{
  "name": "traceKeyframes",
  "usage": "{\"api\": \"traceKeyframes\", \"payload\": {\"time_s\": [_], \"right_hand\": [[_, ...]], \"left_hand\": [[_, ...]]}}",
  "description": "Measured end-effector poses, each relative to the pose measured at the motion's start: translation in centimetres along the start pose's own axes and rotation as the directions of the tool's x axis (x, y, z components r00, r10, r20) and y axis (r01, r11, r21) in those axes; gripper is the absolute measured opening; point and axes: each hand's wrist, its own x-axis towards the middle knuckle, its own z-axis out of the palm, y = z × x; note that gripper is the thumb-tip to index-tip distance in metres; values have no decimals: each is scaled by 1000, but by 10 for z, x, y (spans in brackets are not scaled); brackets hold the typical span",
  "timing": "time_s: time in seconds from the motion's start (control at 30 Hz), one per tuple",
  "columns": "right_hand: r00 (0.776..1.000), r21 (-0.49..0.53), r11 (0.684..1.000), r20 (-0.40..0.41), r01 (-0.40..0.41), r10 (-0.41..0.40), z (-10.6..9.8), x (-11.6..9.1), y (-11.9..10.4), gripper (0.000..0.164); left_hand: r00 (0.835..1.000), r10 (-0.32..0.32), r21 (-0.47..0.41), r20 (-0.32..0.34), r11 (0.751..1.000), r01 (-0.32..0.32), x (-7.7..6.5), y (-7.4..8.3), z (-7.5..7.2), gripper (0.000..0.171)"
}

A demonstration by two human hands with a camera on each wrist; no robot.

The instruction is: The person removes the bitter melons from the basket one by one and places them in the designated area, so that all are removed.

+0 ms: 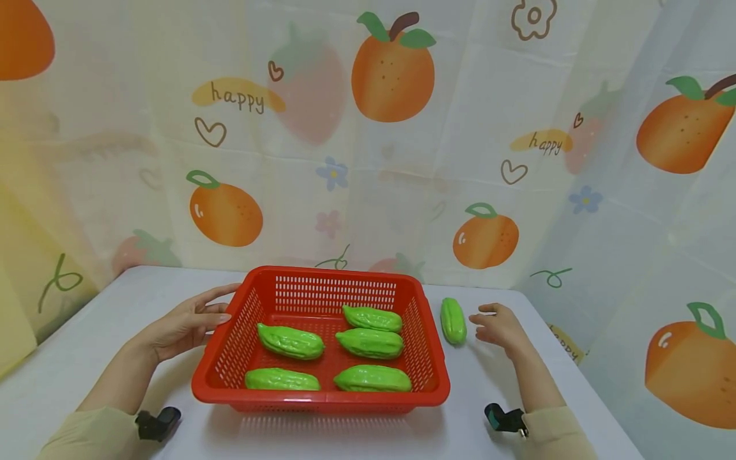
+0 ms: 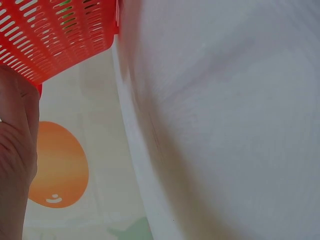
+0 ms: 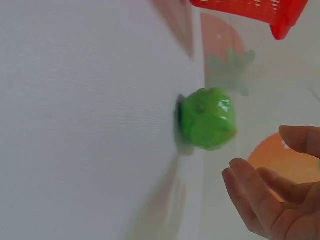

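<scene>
A red plastic basket (image 1: 322, 397) with slotted walls stands on the table, holding several green bitter melons (image 1: 290, 342). Against its left side, my left hand (image 1: 184, 324) touches the rim with fingers extended; in the left wrist view the hand (image 2: 15, 135) is cut off by the frame edge and its fingertips are hidden. One more bitter melon (image 1: 453, 321) lies on the table just right of the basket. Beside it hovers my right hand (image 1: 499, 329), fingers loosely bent and apart from it. The right wrist view shows a gap between the fingertips and that bitter melon (image 3: 209, 119).
The white-covered table (image 1: 167, 287) extends on both sides of the basket. Behind it hangs a curtain (image 1: 397, 160) printed with oranges and other fruit. Each wrist wears a black device, one on the left (image 1: 158, 424) and one on the right (image 1: 505, 419).
</scene>
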Motion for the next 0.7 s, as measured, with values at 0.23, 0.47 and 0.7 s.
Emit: {"api": "traceKeyframes", "payload": {"time_s": [0.23,0.47,0.7], "right_hand": [[994,22,994,-2,105,-105,-9,-3,-21,58],[984,27,984,8,178,-179,-10,-11,-48,54],[962,27,962,22,273,-274,-6,-21,-80,50]], "left_hand": [[1000,-4,1,-7,1000,4,0,0,1,52],[1000,-10,1,-15,1000,10,0,1,2,52],[1000,3,-4,0,1000,-3,0,-1,0,51]]}}
